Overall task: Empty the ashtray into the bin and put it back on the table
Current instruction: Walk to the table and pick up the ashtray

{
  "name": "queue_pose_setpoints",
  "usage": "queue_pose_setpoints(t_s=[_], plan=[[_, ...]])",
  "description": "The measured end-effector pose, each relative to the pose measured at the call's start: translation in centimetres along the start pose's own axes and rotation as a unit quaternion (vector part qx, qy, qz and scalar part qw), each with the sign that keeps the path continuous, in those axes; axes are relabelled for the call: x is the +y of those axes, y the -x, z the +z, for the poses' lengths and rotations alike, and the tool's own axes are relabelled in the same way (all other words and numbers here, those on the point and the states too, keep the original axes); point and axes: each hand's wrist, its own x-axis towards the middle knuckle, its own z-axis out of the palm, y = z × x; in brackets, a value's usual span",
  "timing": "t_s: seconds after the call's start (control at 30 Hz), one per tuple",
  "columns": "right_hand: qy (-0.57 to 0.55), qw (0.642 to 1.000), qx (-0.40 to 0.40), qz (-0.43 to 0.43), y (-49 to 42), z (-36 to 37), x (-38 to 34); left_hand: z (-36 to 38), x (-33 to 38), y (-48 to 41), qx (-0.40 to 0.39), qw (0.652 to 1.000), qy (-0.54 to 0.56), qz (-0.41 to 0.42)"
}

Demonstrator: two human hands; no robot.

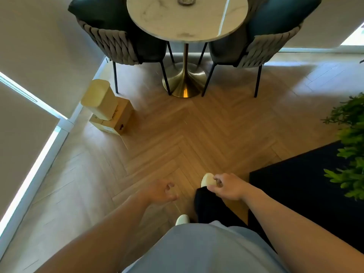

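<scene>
A grey glass ashtray (186,1) sits on the round white marble table (197,26) at the top edge of the head view, far from both hands. A cream lidded bin (99,99) stands by the left wall, resting against a cardboard box (120,117). My left hand (161,191) hangs low at the centre, fingers apart, holding nothing. My right hand (228,186) is beside it, above my white shoe, fingers loosely curled in with nothing in them.
Two dark chairs with woven backs flank the table, the left chair (118,44) and the right chair (256,50). A gold pedestal base (184,83) stands on the herringbone wood floor. A dark low cabinet (295,184) and a green plant (352,150) are on my right.
</scene>
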Motion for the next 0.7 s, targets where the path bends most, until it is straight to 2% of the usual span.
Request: queue_pose_setpoints(t_s=[0.2,0.43,0.7], plan=[[-0.012,1.000,-0.012,0.000,-5.0,-5.4,0.0,-4.7,1.7,-4.5,-0.012,1.000,0.012,-0.025],[-0.010,0.999,-0.039,-0.003,-11.2,-14.8,-0.1,-12.8,5.6,-11.1,-0.020,0.999,-0.036,-0.027],[0.013,1.000,-0.020,-0.011,-16.6,-25.1,-1.0,-21.1,7.6,-18.4,0.017,0.999,-0.017,-0.027]])
